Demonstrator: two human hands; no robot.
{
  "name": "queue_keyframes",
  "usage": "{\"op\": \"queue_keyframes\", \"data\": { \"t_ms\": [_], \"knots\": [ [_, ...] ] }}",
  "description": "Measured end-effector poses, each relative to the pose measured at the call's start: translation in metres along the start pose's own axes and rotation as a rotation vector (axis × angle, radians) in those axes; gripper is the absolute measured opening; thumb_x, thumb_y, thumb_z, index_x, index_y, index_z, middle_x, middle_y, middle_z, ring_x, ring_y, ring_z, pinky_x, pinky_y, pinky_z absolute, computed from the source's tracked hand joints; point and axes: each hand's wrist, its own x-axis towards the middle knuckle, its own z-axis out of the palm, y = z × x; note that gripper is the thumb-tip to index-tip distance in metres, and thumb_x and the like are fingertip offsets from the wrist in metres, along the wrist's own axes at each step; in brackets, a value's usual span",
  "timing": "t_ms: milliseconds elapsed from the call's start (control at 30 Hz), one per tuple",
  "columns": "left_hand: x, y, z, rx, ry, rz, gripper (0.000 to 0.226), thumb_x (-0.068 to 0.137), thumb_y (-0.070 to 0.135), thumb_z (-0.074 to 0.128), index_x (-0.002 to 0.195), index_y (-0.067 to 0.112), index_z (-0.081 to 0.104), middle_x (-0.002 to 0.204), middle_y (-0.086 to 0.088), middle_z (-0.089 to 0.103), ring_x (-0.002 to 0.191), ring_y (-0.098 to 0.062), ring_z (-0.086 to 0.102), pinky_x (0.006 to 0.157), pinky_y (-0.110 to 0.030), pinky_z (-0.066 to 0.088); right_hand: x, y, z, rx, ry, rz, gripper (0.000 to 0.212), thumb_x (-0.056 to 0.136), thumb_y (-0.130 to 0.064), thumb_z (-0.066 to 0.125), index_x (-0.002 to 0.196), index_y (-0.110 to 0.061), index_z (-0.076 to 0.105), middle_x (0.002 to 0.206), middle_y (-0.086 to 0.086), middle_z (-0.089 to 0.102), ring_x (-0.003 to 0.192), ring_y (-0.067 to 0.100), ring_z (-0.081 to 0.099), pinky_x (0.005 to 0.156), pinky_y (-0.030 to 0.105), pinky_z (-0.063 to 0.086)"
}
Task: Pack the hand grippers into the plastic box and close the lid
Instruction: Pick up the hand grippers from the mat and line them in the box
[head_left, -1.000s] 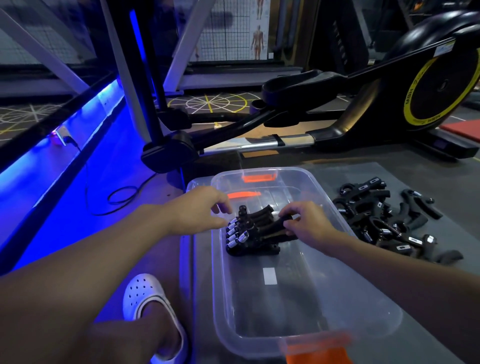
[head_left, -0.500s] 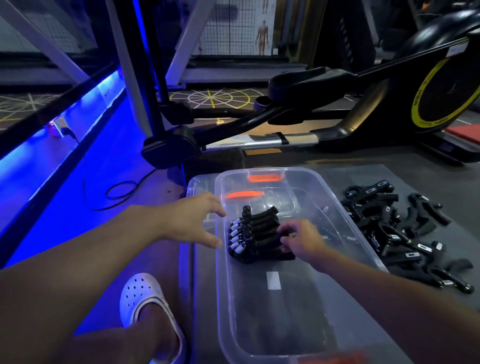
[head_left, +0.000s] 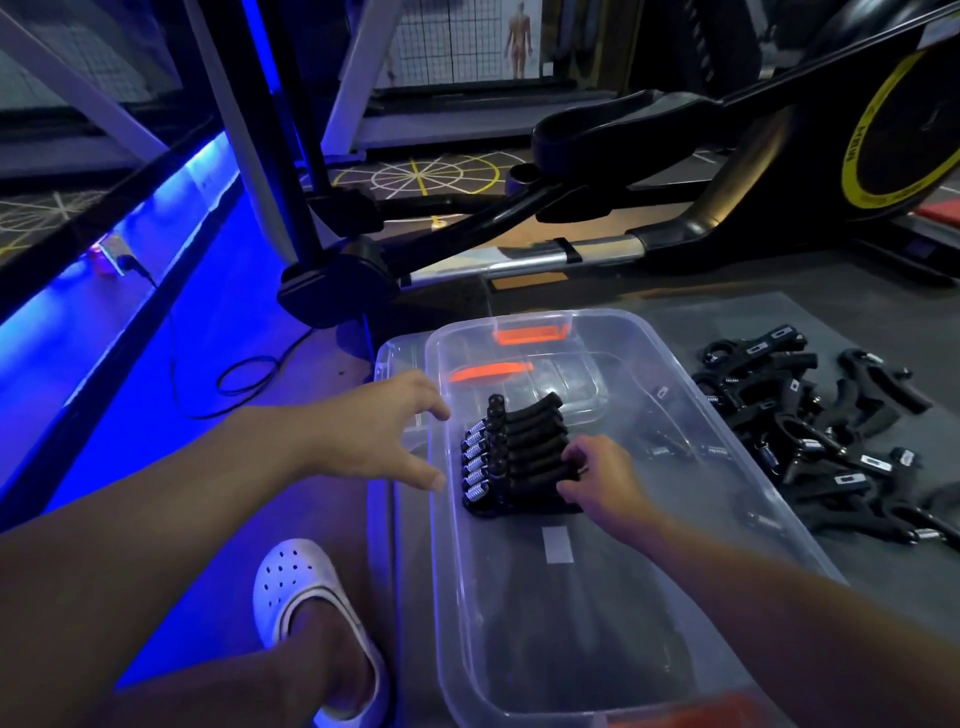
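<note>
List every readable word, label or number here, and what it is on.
Nothing reads clearly.
Yellow ring on the exercise machine: dark lettering, blurred.
White labels on the loose hand grippers: too small.
Sticker in the box: blank.

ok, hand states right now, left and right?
Left hand: open, holding nothing.
Right hand: fingers curled on the packed hand grippers.

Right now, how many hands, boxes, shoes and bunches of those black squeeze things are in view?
Hands: 2, the left hand and the right hand
Boxes: 1, the plastic box
Shoes: 1, the white shoe
Bunches of hand grippers: 2, the row in the box and the loose pile beside it
Total: 6
</note>
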Motion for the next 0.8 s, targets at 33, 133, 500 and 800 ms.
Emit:
{"op": "queue_keyframes", "data": {
  "t_ms": [33, 133, 500, 800],
  "knots": [
    [0.0, 0.0, 0.0, -0.002, 0.001, 0.001, 0.068, 0.074, 0.044, 0.079, 0.131, 0.024, 0.05, 0.136, 0.014, 0.036, 0.126, -0.007, 0.04, 0.101, -0.02, 0.033, 0.0, 0.0, -0.001, -0.018, 0.005, -0.005, 0.029, 0.065, -0.004, 0.075, 0.092, -0.012, 0.066, 0.093, 0.0, 0.053, 0.082, 0.016, 0.05, 0.069, 0.021, 0.033],
    [-0.001, 0.002, 0.0, 0.003, 0.005, 0.007, 0.068, 0.074, 0.043, 0.079, 0.131, 0.023, 0.05, 0.135, 0.013, 0.037, 0.124, -0.006, 0.041, 0.099, -0.018, 0.033, 0.003, 0.003, 0.0, -0.038, 0.022, -0.026, 0.026, 0.066, -0.005, 0.076, 0.089, -0.013, 0.066, 0.091, -0.001, 0.052, 0.08, 0.014, 0.048, 0.062, 0.018, 0.03],
    [-0.003, 0.005, 0.0, -0.024, -0.012, -0.003, 0.068, 0.075, 0.041, 0.079, 0.133, 0.022, 0.049, 0.136, 0.012, 0.037, 0.122, -0.005, 0.045, 0.094, -0.015, 0.035, 0.004, 0.01, 0.002, -0.082, 0.015, -0.151, 0.021, 0.067, -0.007, 0.073, 0.08, -0.013, 0.057, 0.087, -0.003, 0.049, 0.075, 0.015, 0.046, 0.061, 0.022, 0.027],
    [-0.005, 0.006, -0.001, -0.024, -0.026, -0.02, 0.07, 0.075, 0.043, 0.078, 0.134, 0.022, 0.048, 0.135, 0.013, 0.036, 0.123, -0.005, 0.045, 0.097, -0.018, 0.037, 0.003, 0.012, 0.004, -0.103, 0.006, -0.151, 0.025, 0.071, -0.014, 0.072, 0.082, -0.021, 0.051, 0.091, -0.007, 0.047, 0.078, 0.015, 0.049, 0.066, 0.028, 0.036]
  ]
}}
